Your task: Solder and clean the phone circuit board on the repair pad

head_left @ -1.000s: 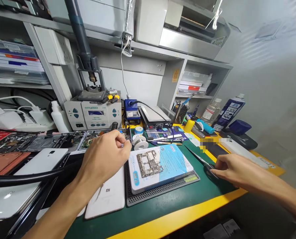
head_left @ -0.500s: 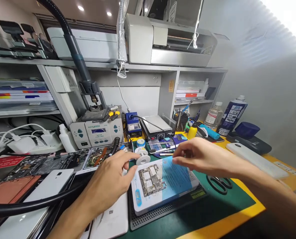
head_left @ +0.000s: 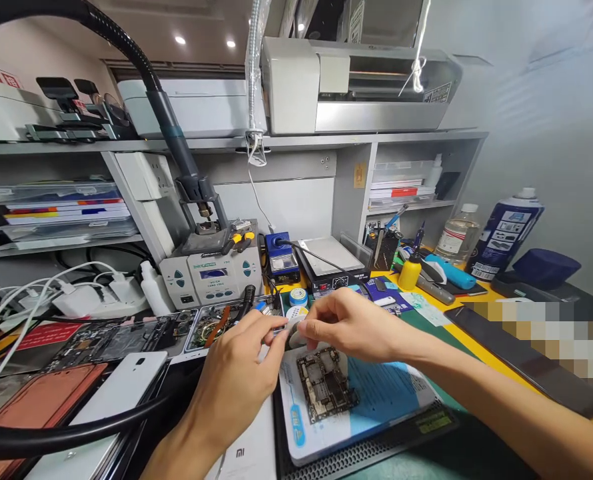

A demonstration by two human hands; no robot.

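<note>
My left hand (head_left: 239,367) is closed in a pinch on a small white spool of thin grey wire (head_left: 294,325), mostly covered by fingers. From the other side my right hand (head_left: 351,327) meets it, thumb and fingertips pressed together at the spool; whatever is between them is too small to make out. Just below both hands lies a flat white-and-blue box (head_left: 391,393) whose top shows a phone circuit board (head_left: 326,383), apparently printed. It rests on a black perforated stand (head_left: 346,460). Beside it, under my left forearm, is a white phone back (head_left: 256,440).
A hot-air station (head_left: 216,273), a soldering controller (head_left: 280,257) and a heating plate (head_left: 331,257) line the back. Phones (head_left: 101,400) and a thick black hose (head_left: 76,430) lie at left. A yellow bottle (head_left: 410,273), a clear bottle (head_left: 457,233) and a spray can (head_left: 507,233) stand at right.
My right hand has moved left from above the box to the spool and closed its fingertips there. My left hand stays at the spool. The camera view has shifted a little left.
</note>
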